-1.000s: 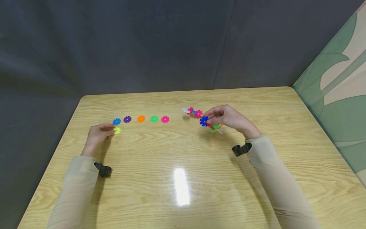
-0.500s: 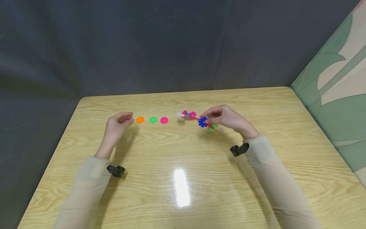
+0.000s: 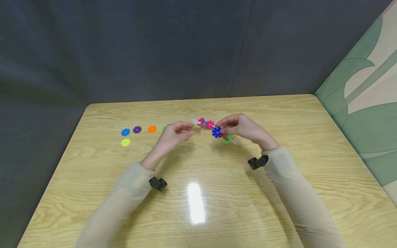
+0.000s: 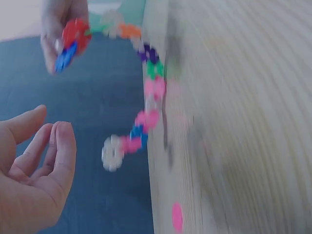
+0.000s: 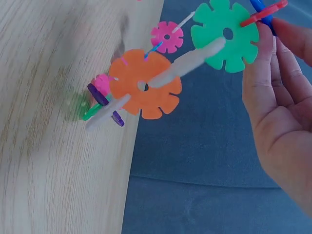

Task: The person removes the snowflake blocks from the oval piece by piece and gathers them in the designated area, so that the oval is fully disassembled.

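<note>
In the head view my right hand (image 3: 248, 131) pinches a dark blue snowflake disc (image 3: 217, 132), the end piece of a linked chain of notched plastic discs. A red disc (image 4: 77, 36) joins it. Green (image 5: 226, 34), orange (image 5: 146, 83), white, purple and pink discs follow along the curved chain, which ends in a white disc (image 4: 112, 153). My left hand (image 3: 173, 136) hovers left of that white end, thumb and fingers apart with nothing between them in the left wrist view. Below it, a loose pink disc (image 4: 177, 217) lies on the table.
Loose discs lie on the wooden table (image 3: 235, 193) at left: orange (image 3: 152, 129), purple (image 3: 137, 130), light blue (image 3: 125, 132) and yellow (image 3: 125, 142). A green one (image 3: 163, 128) is mostly behind my left hand. A dark curtain (image 3: 167, 51) stands behind the table.
My left hand has moved right from the yellow disc, past the row of loose discs, towards the chain's white end. My right hand still holds the chain, shifted slightly left.
</note>
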Tool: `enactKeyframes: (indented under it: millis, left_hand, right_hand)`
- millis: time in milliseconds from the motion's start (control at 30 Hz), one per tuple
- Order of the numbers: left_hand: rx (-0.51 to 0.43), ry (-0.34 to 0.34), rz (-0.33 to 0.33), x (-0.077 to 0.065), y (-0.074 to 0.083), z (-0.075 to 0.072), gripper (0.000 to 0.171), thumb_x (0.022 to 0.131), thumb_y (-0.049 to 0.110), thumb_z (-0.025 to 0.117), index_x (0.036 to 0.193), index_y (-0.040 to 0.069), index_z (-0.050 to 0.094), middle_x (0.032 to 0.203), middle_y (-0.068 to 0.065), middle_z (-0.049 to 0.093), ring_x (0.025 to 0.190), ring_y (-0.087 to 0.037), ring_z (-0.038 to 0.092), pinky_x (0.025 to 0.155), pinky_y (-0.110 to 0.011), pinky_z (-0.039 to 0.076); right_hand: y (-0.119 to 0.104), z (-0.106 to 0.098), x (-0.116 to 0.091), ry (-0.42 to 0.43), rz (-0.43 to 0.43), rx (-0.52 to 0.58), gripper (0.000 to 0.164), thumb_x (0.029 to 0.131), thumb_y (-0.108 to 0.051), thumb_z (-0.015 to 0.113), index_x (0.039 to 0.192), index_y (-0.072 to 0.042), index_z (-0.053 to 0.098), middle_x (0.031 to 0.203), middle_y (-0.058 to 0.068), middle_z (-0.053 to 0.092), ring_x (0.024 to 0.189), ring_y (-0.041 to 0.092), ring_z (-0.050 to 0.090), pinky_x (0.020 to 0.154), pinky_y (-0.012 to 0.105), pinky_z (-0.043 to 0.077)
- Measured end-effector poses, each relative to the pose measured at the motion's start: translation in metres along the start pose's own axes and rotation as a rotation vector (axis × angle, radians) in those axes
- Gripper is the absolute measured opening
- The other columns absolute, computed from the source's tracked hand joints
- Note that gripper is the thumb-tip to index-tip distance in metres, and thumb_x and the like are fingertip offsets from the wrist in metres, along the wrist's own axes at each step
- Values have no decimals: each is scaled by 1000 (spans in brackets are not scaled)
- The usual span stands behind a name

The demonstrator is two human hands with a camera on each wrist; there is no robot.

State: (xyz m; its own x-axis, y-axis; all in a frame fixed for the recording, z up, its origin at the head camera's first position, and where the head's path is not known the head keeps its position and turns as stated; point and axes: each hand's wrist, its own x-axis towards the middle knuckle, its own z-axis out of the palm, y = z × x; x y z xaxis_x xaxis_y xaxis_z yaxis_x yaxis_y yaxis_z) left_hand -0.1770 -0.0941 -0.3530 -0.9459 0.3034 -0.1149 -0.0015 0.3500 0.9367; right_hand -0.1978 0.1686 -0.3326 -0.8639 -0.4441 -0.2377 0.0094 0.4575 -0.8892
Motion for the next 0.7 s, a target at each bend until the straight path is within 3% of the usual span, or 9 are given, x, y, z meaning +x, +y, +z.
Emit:
enactKeyframes:
  millis: [167, 300, 400, 533, 700]
  left_hand:
    - [-82, -94, 13, 6, 9, 26, 36, 94, 15, 61, 126, 0, 58, 122, -20, 63, 109, -33, 62, 94, -47, 53]
    - [-132, -114, 13, 10, 13, 41, 34, 93, 13, 61, 123, -3, 58, 119, -23, 63, 111, -39, 61, 94, -47, 53]
    - [-155, -86, 18, 12, 13, 50, 28, 94, 12, 61, 115, -6, 59, 113, -24, 65, 105, -37, 63, 91, -42, 56]
    - [-189, -16, 20, 15, 13, 55, 22, 93, 10, 61, 106, -8, 60, 107, -25, 66, 91, -24, 67, 85, -34, 58]
    - [-238, 27, 4, 16, 11, 57, 20, 93, 10, 61, 104, -7, 60, 105, -26, 67, 91, -24, 68, 84, -32, 59]
  right_hand:
    - [-1, 5, 3, -7, -27, 32, 31, 90, -2, 60, 119, 6, 59, 91, -2, 68, 81, 5, 65, 79, 25, 57]
    - [-3, 9, 4, -23, -32, 56, 29, 89, 0, 59, 117, 7, 58, 94, 2, 66, 83, 6, 64, 80, 25, 57]
    - [-5, 11, 4, -34, -35, 73, 28, 89, -1, 59, 117, 7, 56, 96, 3, 65, 84, 7, 64, 80, 26, 57]
    - [-5, 12, 4, -36, -44, 87, 31, 90, -2, 59, 120, 7, 54, 100, 6, 64, 88, 8, 63, 81, 23, 56]
    - [-1, 10, 5, -61, -30, 1, 37, 92, -10, 62, 125, 2, 55, 112, 13, 65, 93, 7, 63, 84, 23, 54]
